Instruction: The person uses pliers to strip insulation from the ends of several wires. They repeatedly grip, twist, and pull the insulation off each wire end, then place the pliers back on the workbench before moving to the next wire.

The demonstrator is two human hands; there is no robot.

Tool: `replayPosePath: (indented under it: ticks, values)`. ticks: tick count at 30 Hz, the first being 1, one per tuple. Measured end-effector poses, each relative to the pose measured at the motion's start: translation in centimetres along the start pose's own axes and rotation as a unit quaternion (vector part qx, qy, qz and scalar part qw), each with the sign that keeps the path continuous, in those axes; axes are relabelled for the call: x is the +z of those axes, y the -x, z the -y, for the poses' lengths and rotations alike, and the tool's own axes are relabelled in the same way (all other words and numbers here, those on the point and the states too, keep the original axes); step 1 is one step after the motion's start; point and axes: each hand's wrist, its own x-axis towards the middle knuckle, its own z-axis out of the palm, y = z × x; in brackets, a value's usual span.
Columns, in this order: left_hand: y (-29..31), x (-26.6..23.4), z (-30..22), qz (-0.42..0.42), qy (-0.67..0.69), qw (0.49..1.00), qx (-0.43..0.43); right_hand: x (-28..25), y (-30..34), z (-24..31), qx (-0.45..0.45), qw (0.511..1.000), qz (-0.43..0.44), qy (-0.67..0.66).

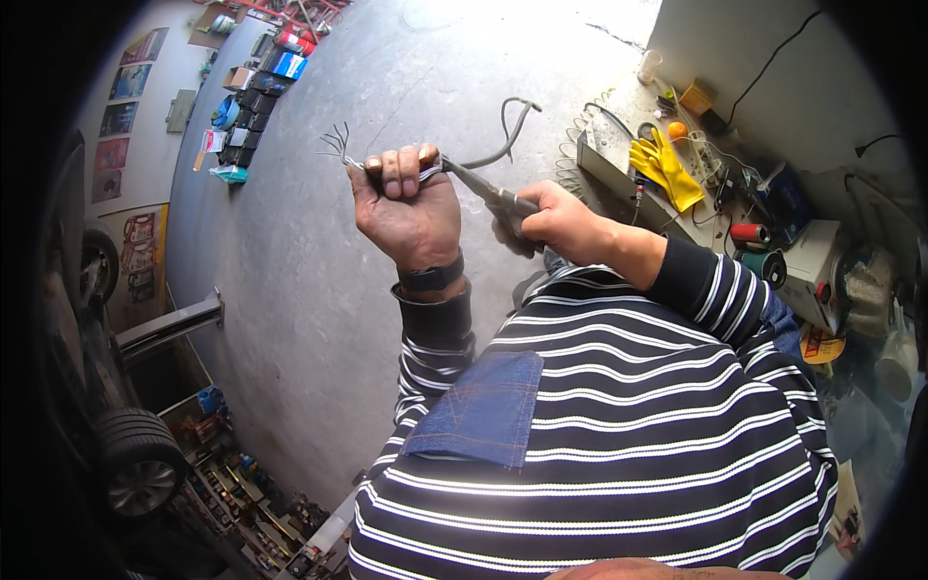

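My left hand (414,215) is closed around a grey cable (505,147), held up in front of my chest. Several thin bare-looking wires (336,143) fan out from its fist on the left side. On the other side, the cable curves away and loops back at its far end. My right hand (565,228) grips the handles of long-nosed pliers (471,182). The plier tips meet the cable close beside my left fingers; whether the jaws are fully closed on it is hard to see.
To the right, a cluttered bench (619,179) carries yellow gloves (669,166), a coiled hose (572,145), a red can (749,233) and other items. Boxes and black bins (253,111) line the far left. A car wheel (140,464) and parts tray (256,512) sit lower left.
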Motion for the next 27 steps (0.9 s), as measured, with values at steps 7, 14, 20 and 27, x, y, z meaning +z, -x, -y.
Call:
replayPosePath:
  ticks: [7,14,20,27]
  values:
    - [0.3,1.8,0.4,-0.030,0.012,0.999,0.022,1.4,1.0,-0.1,-0.023,0.966,0.090,-0.242]
    - [0.2,2.3,0.1,-0.031,0.067,0.997,-0.020,1.4,2.1,0.4,-0.055,0.973,0.099,-0.200]
    - [-0.8,1.1,-1.9,-0.028,0.089,0.995,-0.021,0.3,3.6,1.0,-0.061,0.985,0.005,-0.159]
    - [-3.4,-1.4,-9.9,0.072,-0.007,0.997,0.026,-7.8,8.0,0.7,-0.168,0.958,-0.215,-0.091]
